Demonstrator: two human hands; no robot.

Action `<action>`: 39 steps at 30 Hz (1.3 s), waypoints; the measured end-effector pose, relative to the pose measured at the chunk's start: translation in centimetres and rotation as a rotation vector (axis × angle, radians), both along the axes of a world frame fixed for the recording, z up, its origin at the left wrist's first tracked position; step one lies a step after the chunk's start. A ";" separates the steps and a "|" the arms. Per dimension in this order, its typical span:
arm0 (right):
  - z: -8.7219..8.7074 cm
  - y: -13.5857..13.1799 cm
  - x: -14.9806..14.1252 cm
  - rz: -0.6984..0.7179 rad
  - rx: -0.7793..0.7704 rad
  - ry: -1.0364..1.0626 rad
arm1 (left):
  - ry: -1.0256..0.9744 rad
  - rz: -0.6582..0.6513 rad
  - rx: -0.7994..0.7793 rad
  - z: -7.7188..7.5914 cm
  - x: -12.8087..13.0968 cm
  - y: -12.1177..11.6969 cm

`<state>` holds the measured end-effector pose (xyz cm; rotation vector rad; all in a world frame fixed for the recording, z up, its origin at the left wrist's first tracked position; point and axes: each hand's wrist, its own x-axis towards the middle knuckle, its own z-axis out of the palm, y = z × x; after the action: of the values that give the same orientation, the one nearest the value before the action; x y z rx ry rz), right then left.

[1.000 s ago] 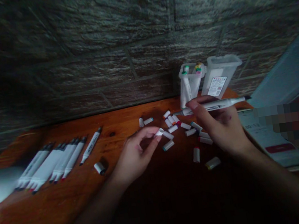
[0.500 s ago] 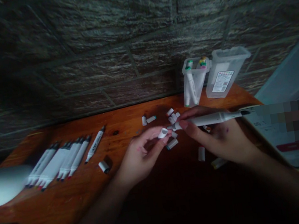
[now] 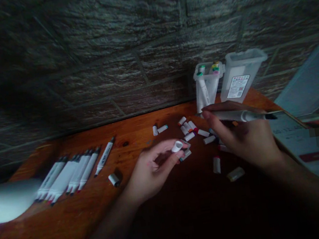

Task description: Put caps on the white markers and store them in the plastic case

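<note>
Between the thumb and fingers of my left hand is a white marker cap, its hollow end facing up and to the right. My right hand pinches a white marker that lies nearly level, a dark tip showing at its right end. The marker and the cap are apart. On the table under and between my hands lie several loose marker caps, some with coloured ends. Another cap rests to the left of my left hand.
Several uncapped markers lie side by side on the wooden table at left, with one marker slightly apart. Two clear plastic containers stand by the brick wall, the left one holding markers. A white lamp-like object is at far left.
My right hand has moved right with the marker, away from the cap in my left hand. The marker's left end no longer meets the cap, and more loose caps show.
</note>
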<state>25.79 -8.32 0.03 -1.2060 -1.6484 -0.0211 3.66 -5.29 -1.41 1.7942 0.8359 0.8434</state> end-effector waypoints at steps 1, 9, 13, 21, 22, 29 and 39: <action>0.0 0.1 0.1 -0.010 -0.004 0.025 | -0.015 -0.004 -0.013 0.1 0.0 0.0; 0.4 -0.8 -1.1 0.084 -0.061 0.236 | -0.031 -0.001 -0.005 0.3 0.2 -0.2; 0.6 -1.2 -1.6 0.207 -0.074 0.204 | -0.010 0.024 0.020 -0.1 0.1 -0.1; -0.7 -1.1 -1.8 0.315 0.012 -0.053 | 0.052 0.066 0.180 -0.7 -0.3 0.2; -0.6 -0.9 -1.6 0.281 0.020 -0.085 | 0.040 0.063 0.173 -0.6 -0.2 0.2; 0.3 -0.2 -0.1 -0.020 0.081 -0.067 | 0.000 0.047 0.010 0.4 0.1 -0.2; -0.4 -0.8 -0.6 -0.023 -0.149 0.251 | -0.048 0.013 -0.025 -0.1 0.4 -0.2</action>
<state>25.24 -9.10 -0.40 -1.2840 -1.4358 0.2333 4.07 -5.53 -1.50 1.7415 0.8250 0.8771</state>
